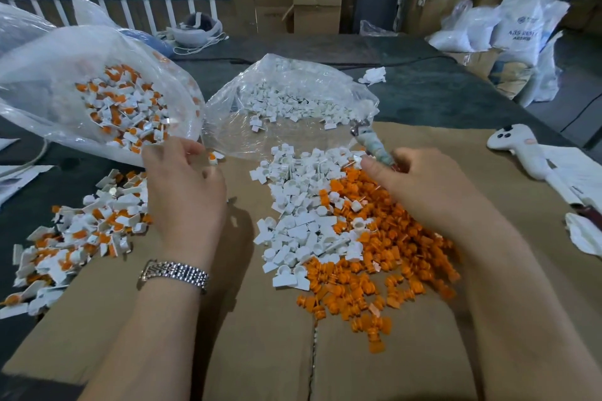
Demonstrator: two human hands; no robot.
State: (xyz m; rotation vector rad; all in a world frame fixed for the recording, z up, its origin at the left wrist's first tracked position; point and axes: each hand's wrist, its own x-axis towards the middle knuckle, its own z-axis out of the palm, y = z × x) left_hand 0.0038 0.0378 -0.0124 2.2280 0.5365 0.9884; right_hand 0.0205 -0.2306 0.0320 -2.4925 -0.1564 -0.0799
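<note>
Dark table [423, 88]: cardboard sheet [247, 335], plastic bag [49, 75], crumpled paper [373, 75].

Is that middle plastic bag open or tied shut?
Open: the plastic bag lies with its mouth spread wide, white plastic parts spilling onto the cardboard.

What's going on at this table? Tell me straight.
A person handles small plastic parts on a cardboard sheet. The right hand grips a wrapped tool above loose white parts and orange parts. The left hand is by the mouth of a bag of white-and-orange pieces, with more heaped beside it; whether it holds anything is unclear.
</note>
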